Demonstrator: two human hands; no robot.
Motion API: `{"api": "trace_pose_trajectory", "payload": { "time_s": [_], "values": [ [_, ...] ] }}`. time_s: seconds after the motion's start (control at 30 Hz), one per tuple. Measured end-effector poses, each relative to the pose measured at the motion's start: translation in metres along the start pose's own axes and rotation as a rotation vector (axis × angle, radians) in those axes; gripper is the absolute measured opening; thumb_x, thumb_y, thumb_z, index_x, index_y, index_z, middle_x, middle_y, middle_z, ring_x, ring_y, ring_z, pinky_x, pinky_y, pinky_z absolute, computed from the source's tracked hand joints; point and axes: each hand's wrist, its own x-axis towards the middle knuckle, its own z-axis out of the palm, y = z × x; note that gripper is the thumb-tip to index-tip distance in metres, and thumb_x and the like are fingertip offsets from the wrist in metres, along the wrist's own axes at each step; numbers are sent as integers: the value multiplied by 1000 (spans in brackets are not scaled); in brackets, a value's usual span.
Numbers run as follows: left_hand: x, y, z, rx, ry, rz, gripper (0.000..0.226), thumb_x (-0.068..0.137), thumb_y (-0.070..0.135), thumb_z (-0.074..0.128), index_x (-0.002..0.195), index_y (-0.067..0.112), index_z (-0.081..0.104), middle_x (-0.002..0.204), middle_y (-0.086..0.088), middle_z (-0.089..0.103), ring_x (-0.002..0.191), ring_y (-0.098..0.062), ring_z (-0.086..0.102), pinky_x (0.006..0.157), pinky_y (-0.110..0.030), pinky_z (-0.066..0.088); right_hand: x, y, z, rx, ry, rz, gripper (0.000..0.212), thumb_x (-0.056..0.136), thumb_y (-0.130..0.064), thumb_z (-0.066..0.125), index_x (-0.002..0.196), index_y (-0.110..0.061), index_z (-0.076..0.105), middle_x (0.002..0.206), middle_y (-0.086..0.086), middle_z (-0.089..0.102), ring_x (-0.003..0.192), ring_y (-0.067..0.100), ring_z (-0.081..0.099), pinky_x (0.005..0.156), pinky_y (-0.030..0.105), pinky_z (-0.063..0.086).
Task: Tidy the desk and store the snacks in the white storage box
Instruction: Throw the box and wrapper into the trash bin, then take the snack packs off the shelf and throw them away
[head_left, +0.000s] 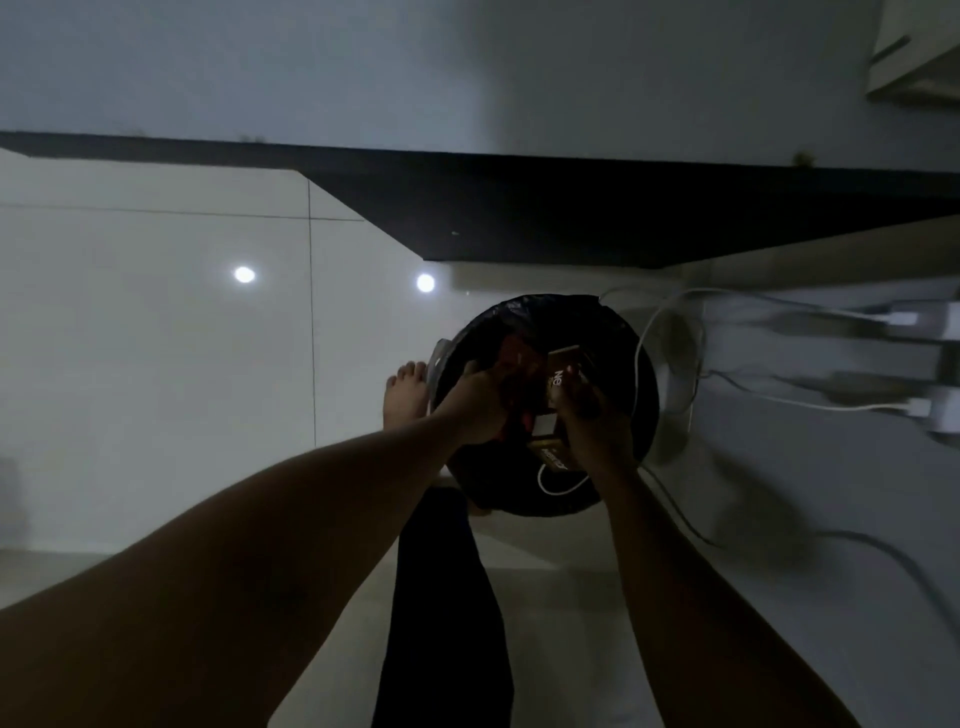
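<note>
Snack wrappers (563, 387), hands over black bin (618, 483)

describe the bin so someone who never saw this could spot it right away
Follow the white tiled floor to where the dark desk edge meets the wall. The bin stands below it, beside white cables. It alone is round and black-lined, with both hands over its mouth.

Left of the round black-lined bin (540, 405) the glossy tiled floor (156, 338) lies open. Right of the bin, white cables (779, 400) trail across; behind it, a dark ledge (571, 208) overhangs.
</note>
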Motion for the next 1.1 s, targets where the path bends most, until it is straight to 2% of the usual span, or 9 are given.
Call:
{"api": "trace_pose_trajectory", "payload": {
  "time_s": [0.1, 0.2, 0.33, 0.4, 0.53, 0.63, 0.7, 0.83, 1.1],
  "values": [
    [9, -22, 5, -21, 129, -52, 56, 98, 49, 48, 148, 26, 38, 146, 0, 34, 135, -35, 37, 114, -50, 21, -2, 0, 3, 74, 59, 44, 59, 94, -53, 55, 141, -16, 52, 138, 7, 57, 128, 28, 53, 92, 29, 41],
    [-13, -11, -11, -49, 62, -46, 49, 101, 34, 48, 148, 26, 38, 154, -6, 27, 132, -33, 39, 108, -38, 30, -12, -9, 1, 133, 99, 88, 59, 93, -51, 56, 140, -17, 50, 139, 11, 55, 125, 36, 53, 98, 46, 50],
    [-24, -23, -7, -135, 234, -80, 62, 83, 78, 33, 140, 54, 29, 146, 1, 37, 116, -37, 48, 105, -55, 37, -37, -42, -12, 436, 91, 272, 48, 95, -38, 62, 138, -16, 53, 132, 10, 55, 118, 34, 56, 75, 47, 60],
    [-13, -40, -4, -126, 211, -50, 56, 72, 82, 32, 125, 64, 35, 136, 7, 43, 108, -35, 56, 95, -56, 46, -62, -64, -20, 583, 74, 289, 44, 96, -32, 62, 135, -13, 55, 126, 11, 58, 116, 33, 60, 72, 44, 59],
    [-98, -1, -71, -128, 179, 141, 75, 72, 63, 32, 137, 31, 50, 143, -3, 45, 130, -30, 48, 108, -41, 42, -125, -118, -35, 669, 59, 172, 30, 97, -21, 60, 125, -12, 58, 121, 12, 61, 110, 30, 62, 84, 47, 58],
    [-179, 19, -120, -187, 256, 193, 51, 89, 37, 57, 136, 17, 54, 142, -10, 45, 127, -30, 51, 106, -36, 43, -182, -160, -46, 554, 84, -33, 18, 94, -24, 56, 108, -15, 64, 112, 12, 64, 100, 31, 63, 95, 54, 53],
    [-222, 25, -142, -171, 328, 236, 50, 90, 32, 60, 136, 15, 53, 141, -11, 49, 125, -29, 52, 102, -33, 44, -217, -184, -54, 465, 151, -177, 16, 90, -31, 57, 99, -23, 67, 103, 9, 68, 99, 30, 65, 96, 51, 53],
    [-296, 25, -182, -99, 417, 305, 52, 87, 37, 63, 136, 19, 53, 134, -5, 56, 120, -24, 57, 99, -34, 48, -293, -238, -76, 312, 206, -387, 35, 97, -29, 57, 127, -11, 61, 121, 6, 64, 107, 18, 60, 91, 26, 45],
    [-409, 19, -298, 12, 719, 370, 55, 94, 38, 60, 143, 22, 43, 150, -3, 42, 132, -21, 47, 108, -34, 39, -380, -325, -118, 100, 293, -739, 41, 98, -33, 57, 134, -16, 54, 140, 6, 50, 124, 23, 53, 99, 28, 42]
  ]
}}
